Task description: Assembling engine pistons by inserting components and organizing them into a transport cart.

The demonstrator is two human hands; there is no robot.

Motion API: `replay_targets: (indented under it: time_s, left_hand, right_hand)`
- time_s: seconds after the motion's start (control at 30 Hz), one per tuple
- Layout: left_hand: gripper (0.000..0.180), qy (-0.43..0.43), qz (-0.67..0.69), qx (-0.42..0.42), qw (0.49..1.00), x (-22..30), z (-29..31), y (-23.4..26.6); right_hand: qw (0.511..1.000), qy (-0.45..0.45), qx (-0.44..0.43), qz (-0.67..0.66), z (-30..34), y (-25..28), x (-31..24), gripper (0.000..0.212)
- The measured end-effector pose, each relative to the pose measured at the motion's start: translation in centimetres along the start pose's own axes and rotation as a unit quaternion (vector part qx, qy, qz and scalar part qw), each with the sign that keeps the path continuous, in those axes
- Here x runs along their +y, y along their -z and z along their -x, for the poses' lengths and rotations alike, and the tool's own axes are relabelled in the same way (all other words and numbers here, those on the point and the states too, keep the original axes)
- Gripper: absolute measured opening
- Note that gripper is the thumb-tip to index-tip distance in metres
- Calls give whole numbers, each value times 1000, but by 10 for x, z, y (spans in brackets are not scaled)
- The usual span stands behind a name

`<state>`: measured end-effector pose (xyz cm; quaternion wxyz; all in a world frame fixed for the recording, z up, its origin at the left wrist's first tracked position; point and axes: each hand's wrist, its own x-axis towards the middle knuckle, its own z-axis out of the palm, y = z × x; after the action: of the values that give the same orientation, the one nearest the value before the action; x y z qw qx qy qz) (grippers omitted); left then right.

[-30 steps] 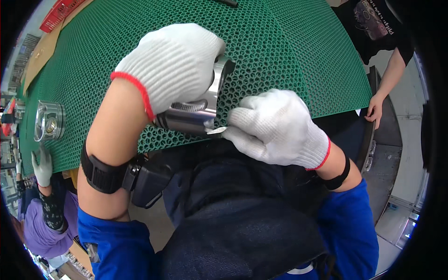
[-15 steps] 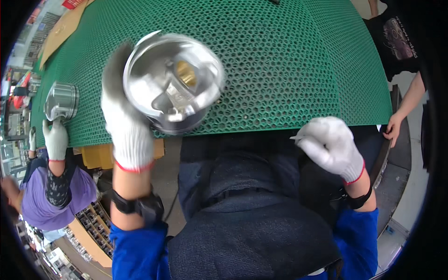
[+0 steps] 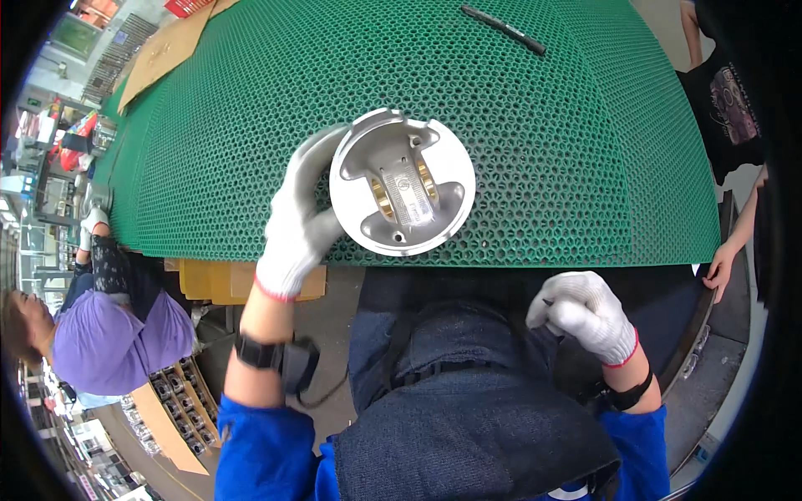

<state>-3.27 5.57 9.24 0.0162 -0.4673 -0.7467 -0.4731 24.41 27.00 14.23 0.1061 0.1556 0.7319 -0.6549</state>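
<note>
My left hand [image 3: 305,213], in a white knit glove, is closed around the left rim of a silvery engine piston [image 3: 407,209]. Held above the green mat, the piston turns its hollow underside toward me, with two brass-coloured bushings at the pin bore. My right hand [image 3: 585,316], gloved as well, hovers just off the mat's front edge, apart from the piston. Its fingers are curled together, and a small dark tip shows at them; what it belongs to is hidden.
A black marker pen [image 3: 503,30] lies toward the back of the green honeycomb mat [image 3: 551,159]. Cardboard [image 3: 167,52] rests at the far left. A co-worker in purple [image 3: 125,338] is at the left, beside a box of metal parts [image 3: 180,409]. Another person's hand [image 3: 720,271] touches the right edge.
The piston has moved right and turned, so its underside faces me more squarely. My right hand sits slightly lower. The view has shifted, showing the whole marker pen.
</note>
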Motion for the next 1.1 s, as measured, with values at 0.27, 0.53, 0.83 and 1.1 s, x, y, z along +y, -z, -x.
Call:
replay_targets:
  time_s: [0.27,0.53,0.83,1.1]
  left_hand:
    - [40,-249,-278,-87,924,104,-45,-33]
    - [42,-232,-334,-111,907,126,-48,-47]
    - [30,-209,-301,-268,891,111,-117,-64]
    - [38,-151,-327,-331,872,108,-133,-63]
  right_hand:
    - [995,39,96,9,-24,11,-19,42]
    - [978,136,154,39,-51,2,-20,30]
    - [783,301,181,513,-48,10,-32,25]
    - [774,203,25,599,-46,19,-40,26]
